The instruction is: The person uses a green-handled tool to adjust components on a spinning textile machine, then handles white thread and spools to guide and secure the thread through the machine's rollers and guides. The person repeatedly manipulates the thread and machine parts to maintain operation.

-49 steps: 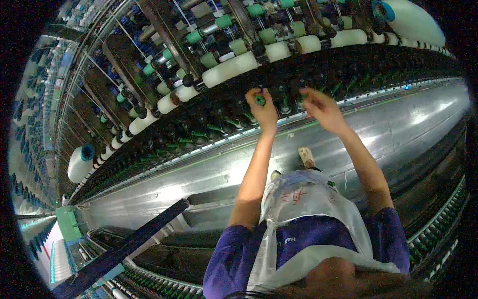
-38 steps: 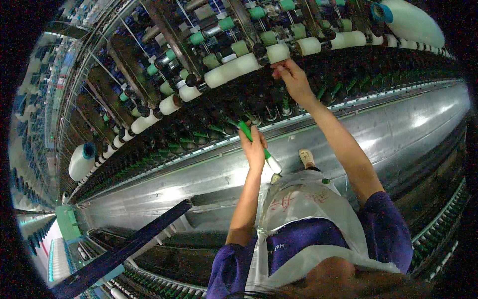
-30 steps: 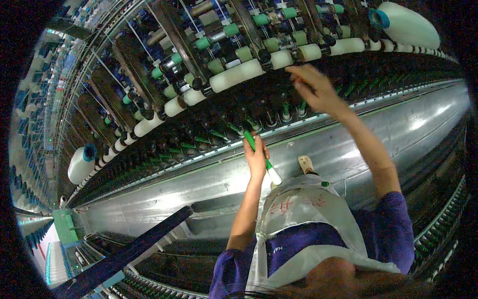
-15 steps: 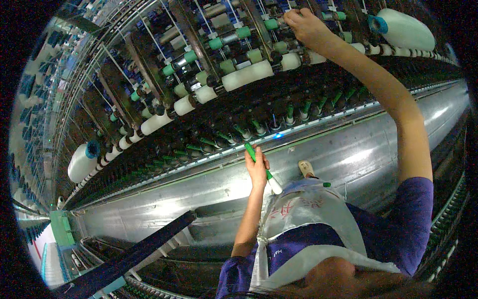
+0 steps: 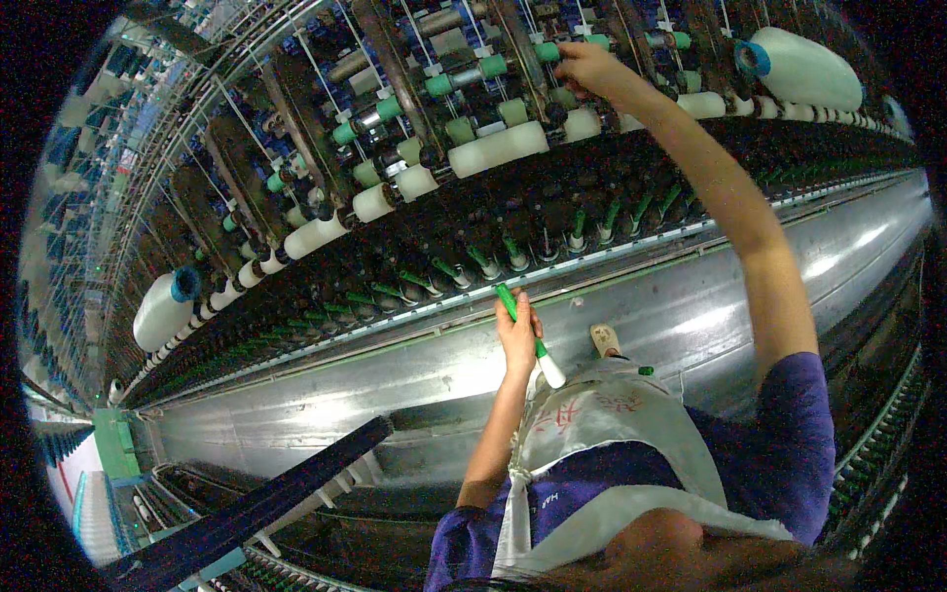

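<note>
Bobbin (image 5: 528,335), green with a white end, sits clenched in your left hand (image 5: 518,338) near the centre of view, its green tip pointing toward 11 o'clock at the row of green spindles (image 5: 473,261) just beyond it. Your right hand (image 5: 584,67) is stretched up to 12 o'clock, fingers closed on a green-capped tube (image 5: 546,51) in the upper rack. Below that hand runs a row of cream yarn packages (image 5: 498,148). One large white cone (image 5: 801,67) sits at 2 o'clock, another (image 5: 163,311) at 9 o'clock. Your white apron (image 5: 612,429) hangs at 5 o'clock.
</note>
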The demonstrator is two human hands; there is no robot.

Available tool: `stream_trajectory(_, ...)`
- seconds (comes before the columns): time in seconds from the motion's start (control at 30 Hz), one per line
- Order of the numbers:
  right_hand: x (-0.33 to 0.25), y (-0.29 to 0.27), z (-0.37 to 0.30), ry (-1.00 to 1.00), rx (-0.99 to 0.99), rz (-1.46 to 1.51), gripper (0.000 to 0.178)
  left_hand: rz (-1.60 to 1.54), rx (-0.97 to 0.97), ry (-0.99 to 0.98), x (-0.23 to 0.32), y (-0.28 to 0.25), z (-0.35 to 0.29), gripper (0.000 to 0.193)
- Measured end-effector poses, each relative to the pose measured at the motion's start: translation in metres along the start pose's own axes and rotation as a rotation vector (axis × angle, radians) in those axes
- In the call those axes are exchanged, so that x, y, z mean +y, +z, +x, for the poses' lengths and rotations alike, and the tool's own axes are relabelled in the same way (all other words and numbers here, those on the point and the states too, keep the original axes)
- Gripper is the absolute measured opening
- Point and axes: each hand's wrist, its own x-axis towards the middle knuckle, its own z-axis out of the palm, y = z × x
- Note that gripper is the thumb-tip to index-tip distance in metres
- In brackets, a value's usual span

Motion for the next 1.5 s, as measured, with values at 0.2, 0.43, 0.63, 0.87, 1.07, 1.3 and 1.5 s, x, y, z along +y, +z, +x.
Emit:
stream_trajectory(0.2,0.005,0.009,-0.019,-0.105,0.063,0.278,0.037,0.052,-0.029,0.006,-0.005,0.002,-0.001,0.021)
stream_trajectory(0.43,-0.001,0.004,-0.011,-0.026,0.028,0.199,0.047,0.082,-0.089,-0.036,-0.016,0.016,0.001,0.021)
stream_trajectory(0.63,0.012,0.007,-0.096,-0.384,0.265,0.043,0.039,0.025,-0.055,-0.043,-0.017,0.007,0.005,0.026)
stream_trajectory(0.87,0.093,0.066,-0.124,-0.325,0.393,-0.858,0.048,-0.002,0.003,-0.080,-0.011,-0.007,0.010,0.021)
stream_trajectory(1.07,0.111,0.068,-0.088,-0.472,0.412,-1.328,0.042,-0.006,0.026,-0.089,-0.011,-0.008,0.008,0.025)
stream_trajectory(1.3,0.088,0.066,-0.095,-0.449,0.378,-1.396,0.030,0.007,0.071,-0.113,-0.016,-0.016,0.009,0.026)
stream_trajectory(1.5,0.143,0.150,-0.202,-0.296,-0.114,-1.044,0.056,0.015,0.107,-0.125,-0.024,-0.028,0.005,0.026)
